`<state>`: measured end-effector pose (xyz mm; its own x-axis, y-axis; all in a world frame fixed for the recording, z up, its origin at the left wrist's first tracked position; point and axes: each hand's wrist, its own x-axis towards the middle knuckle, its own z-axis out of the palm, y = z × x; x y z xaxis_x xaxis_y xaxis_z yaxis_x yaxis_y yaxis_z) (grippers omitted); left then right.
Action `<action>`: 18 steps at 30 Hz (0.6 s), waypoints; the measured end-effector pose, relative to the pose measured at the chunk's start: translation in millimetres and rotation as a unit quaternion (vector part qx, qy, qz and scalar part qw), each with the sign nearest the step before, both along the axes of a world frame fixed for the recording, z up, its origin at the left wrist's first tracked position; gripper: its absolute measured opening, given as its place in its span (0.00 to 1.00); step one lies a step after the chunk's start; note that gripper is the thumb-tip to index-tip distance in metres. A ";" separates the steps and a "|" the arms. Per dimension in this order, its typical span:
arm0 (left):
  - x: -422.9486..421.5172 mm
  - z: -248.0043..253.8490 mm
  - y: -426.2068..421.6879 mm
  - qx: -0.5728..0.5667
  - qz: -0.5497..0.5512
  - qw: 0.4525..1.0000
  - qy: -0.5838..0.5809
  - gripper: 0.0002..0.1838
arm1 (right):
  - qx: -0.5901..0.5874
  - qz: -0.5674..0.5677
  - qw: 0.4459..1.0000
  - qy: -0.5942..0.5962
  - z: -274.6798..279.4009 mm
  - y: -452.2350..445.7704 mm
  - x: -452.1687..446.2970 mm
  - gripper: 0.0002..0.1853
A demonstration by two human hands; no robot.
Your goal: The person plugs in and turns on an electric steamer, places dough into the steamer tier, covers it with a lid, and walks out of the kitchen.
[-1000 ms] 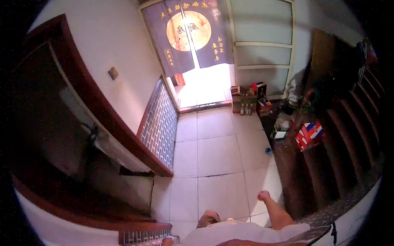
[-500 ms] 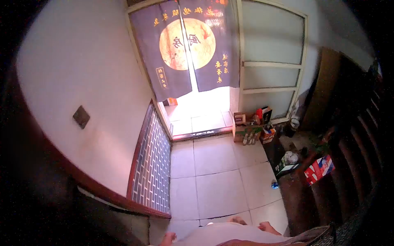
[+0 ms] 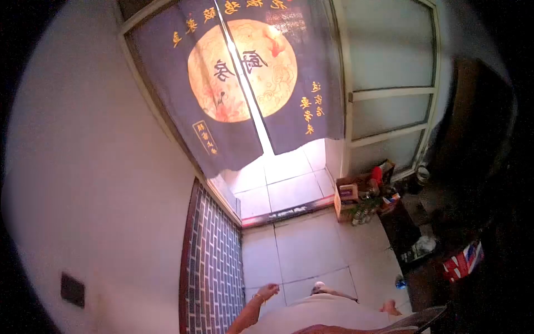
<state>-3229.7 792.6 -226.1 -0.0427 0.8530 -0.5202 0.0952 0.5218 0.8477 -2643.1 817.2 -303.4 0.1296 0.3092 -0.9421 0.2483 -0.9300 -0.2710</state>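
Note:
My left hand (image 3: 268, 290), with a thin bracelet at the wrist, hangs forward over the floor tiles near the brick-patterned wall panel (image 3: 214, 261). Its fingers look loosely curled, and nothing shows in them. Low on the other side, my right hand (image 3: 391, 307) is beside my light-coloured clothing (image 3: 322, 316). Blur and its small size hide how those fingers lie; no object is visible there. Between the hands, one of my feet (image 3: 320, 288) shows past the clothing. Ahead hangs a dark split door curtain (image 3: 311, 61) with a large orange disc and lettering.
A raised threshold (image 3: 289, 214) crosses the doorway under the curtain. Right of it stand a cardboard box (image 3: 346, 195) of goods and several bottles (image 3: 364, 215). A red and white package (image 3: 464, 261) and a small blue item (image 3: 400, 283) lie along the right side.
The doorway and curtain appear larger and closer as I have moved forward. My left hand has swung forward and up into view; my right hand sits farther right in the picture.

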 end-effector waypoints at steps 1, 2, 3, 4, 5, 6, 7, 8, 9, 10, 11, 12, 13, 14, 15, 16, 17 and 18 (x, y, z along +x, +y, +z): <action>-17.3 -8.3 8.2 -0.011 -0.057 0.998 0.024 0.20 | 0.024 0.035 0.999 -0.013 -10.4 62.2 -18.0 0.08; -34.9 -4.6 13.9 -0.045 0.010 0.999 0.020 0.20 | 0.054 0.083 0.994 -0.038 -23.2 127.5 -37.4 0.08; -52.9 -0.8 14.0 -0.079 0.079 0.994 0.011 0.19 | 0.097 0.154 0.980 -0.081 -39.7 198.7 -58.5 0.08; -78.8 -6.8 15.3 -0.108 0.151 0.983 0.005 0.18 | 0.156 0.210 0.958 -0.118 -68.9 274.1 -84.4 0.08; -100.5 -17.2 17.8 -0.136 0.220 0.966 -0.002 0.16 | 0.222 0.182 0.952 -0.107 -100.2 353.8 -117.7 0.08; -112.2 -27.5 24.0 -0.140 0.222 0.965 -0.008 0.16 | 0.298 -0.088 0.939 0.149 -39.1 398.1 -184.0 0.06; -126.2 -41.3 31.1 -0.129 0.257 0.958 -0.007 0.16 | 0.297 -0.204 0.877 0.317 76.6 423.4 -260.6 0.08; -140.4 -52.1 39.7 -0.118 0.292 0.949 -0.006 0.15 | 0.306 -0.237 0.806 0.448 131.0 446.9 -311.4 0.12; -156.5 -58.8 51.4 -0.105 0.325 0.940 -0.001 0.15 | 0.323 -0.048 0.874 0.361 94.9 527.3 -360.1 0.18; -201.8 -71.6 85.6 -0.096 0.353 0.931 0.010 0.14 | 0.403 -0.013 0.816 0.414 206.7 544.4 -454.0 0.24; -226.7 -73.1 106.3 -0.086 0.382 0.920 0.017 0.14 | 0.395 0.016 0.818 0.419 232.7 573.2 -496.0 0.25; -250.5 -72.3 126.3 -0.074 0.411 0.908 0.024 0.13 | 0.411 0.038 0.777 0.477 267.2 586.2 -526.3 0.26; -269.5 -62.6 172.5 -0.052 0.386 0.915 0.101 0.14 | 0.410 0.061 0.753 0.511 294.2 600.9 -553.7 0.27; -282.6 -35.8 226.7 -0.035 0.362 0.913 0.184 0.15 | 0.398 0.087 0.780 0.474 333.2 609.1 -575.7 0.27; -281.7 32.2 295.3 -0.022 0.340 0.901 0.267 0.15 | 0.404 0.086 0.752 0.515 331.6 627.2 -593.5 0.26; -309.3 7.7 354.5 0.085 0.356 0.903 0.223 0.18 | 0.397 0.097 0.750 0.519 340.5 647.1 -608.4 0.26; -333.8 -7.3 414.5 0.190 0.357 0.899 0.169 0.21 | 0.387 0.107 0.751 0.524 351.3 664.9 -621.5 0.25; -353.8 26.0 485.7 0.205 0.203 0.921 0.263 0.26 | 0.398 0.120 0.763 0.496 366.5 682.5 -632.3 0.25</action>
